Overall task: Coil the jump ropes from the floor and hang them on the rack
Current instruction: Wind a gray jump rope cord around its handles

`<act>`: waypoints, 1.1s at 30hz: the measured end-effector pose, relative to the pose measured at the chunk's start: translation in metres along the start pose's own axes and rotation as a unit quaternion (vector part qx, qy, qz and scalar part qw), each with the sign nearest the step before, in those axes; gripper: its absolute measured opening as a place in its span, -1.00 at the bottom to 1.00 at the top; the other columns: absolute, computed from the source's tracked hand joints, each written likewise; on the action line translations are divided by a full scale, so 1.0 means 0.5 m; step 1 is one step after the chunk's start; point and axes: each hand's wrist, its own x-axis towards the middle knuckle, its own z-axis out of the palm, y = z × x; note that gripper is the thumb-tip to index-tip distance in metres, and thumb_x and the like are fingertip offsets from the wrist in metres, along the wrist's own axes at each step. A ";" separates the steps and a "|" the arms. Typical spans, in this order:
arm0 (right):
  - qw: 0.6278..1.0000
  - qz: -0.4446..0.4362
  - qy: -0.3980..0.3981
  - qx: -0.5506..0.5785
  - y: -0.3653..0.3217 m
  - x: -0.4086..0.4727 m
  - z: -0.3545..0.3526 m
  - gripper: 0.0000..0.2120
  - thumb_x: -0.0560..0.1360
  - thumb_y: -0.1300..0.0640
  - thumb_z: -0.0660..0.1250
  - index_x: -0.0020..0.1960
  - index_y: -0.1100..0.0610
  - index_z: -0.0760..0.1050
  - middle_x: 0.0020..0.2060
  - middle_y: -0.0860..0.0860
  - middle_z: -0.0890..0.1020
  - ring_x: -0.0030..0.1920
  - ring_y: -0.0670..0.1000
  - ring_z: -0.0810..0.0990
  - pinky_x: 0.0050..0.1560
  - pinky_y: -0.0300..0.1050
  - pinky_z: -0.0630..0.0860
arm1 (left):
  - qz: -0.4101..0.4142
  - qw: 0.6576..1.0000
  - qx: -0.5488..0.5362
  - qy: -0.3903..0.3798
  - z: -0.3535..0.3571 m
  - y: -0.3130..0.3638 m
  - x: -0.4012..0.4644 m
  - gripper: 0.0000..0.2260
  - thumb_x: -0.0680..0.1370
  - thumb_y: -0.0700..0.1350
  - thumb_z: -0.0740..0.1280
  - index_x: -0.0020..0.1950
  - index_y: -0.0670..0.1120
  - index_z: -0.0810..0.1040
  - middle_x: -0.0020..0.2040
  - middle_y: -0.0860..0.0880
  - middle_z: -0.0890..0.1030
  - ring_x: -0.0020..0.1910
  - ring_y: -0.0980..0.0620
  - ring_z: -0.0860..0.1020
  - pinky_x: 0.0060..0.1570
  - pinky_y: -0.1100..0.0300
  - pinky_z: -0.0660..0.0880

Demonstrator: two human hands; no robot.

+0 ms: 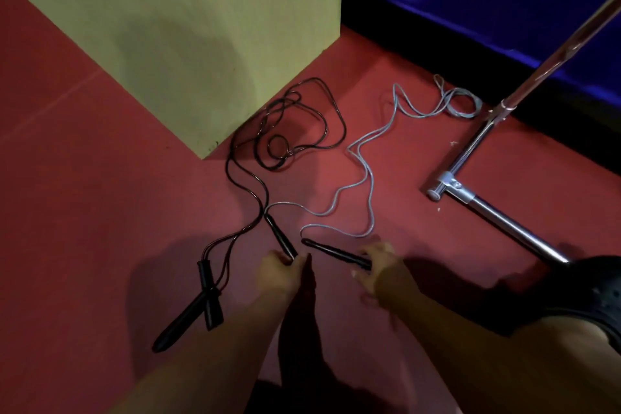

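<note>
On the red floor [100, 178], seen from your head camera, your left hand [280, 270] grips one black handle [280, 235] of the grey jump rope [364, 158] and your right hand [376, 262] grips the other handle [336, 253]; the black jump rope [295, 121] lies loose by the yellow pillar [188, 27], the rack [477, 144] to your right

Two black handles of the grey jump rope [361, 158] are gripped low on the red floor [100, 178]: one handle [280, 235] by the left hand [280, 270], the other handle [336, 254] by the right hand [376, 262]. The grey cord is spread in loose bends beyond both hands. The black jump rope [295, 124] is tangled further beyond the left hand, its crossed handles [198, 302] lying left of it. A metal rack base [470, 178] is seen beyond the right hand.
</note>
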 end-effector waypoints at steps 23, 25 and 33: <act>0.935 0.019 0.090 0.343 -0.110 -0.352 -0.177 -0.80 0.59 0.19 0.32 -0.18 0.11 0.65 -0.54 -0.11 0.53 -0.54 -0.17 0.40 -0.44 -0.24 0.38 | 0.138 0.918 -0.217 -0.301 -0.057 0.149 -0.369 -0.89 0.64 -0.09 0.31 0.11 -0.09 0.55 -0.12 -0.04 0.62 -0.19 0.04 0.60 -0.17 0.13 0.60; 0.929 -0.002 0.106 0.354 -0.131 -0.407 -0.213 -0.81 0.57 0.13 0.36 -0.17 0.17 0.66 -0.49 -0.05 0.52 -0.51 -0.12 0.38 -0.44 -0.23 0.34 | 0.182 0.910 -0.202 -0.313 -0.096 0.179 -0.422 -0.90 0.65 -0.13 0.28 0.14 -0.10 0.53 -0.08 -0.06 0.62 -0.13 -0.01 0.60 -0.13 0.10 0.61; 0.865 -0.104 0.448 0.200 -0.239 -0.665 -0.404 -0.75 0.61 -0.09 0.22 0.01 0.09 0.50 -0.09 -0.01 0.61 -0.06 -0.03 0.55 -0.03 -0.15 0.38 | 0.412 0.824 0.025 -0.388 -0.296 0.245 -0.700 -0.90 0.69 -0.17 0.17 0.15 -0.15 0.44 -0.18 -0.07 0.57 -0.32 0.02 0.61 -0.29 0.13 0.61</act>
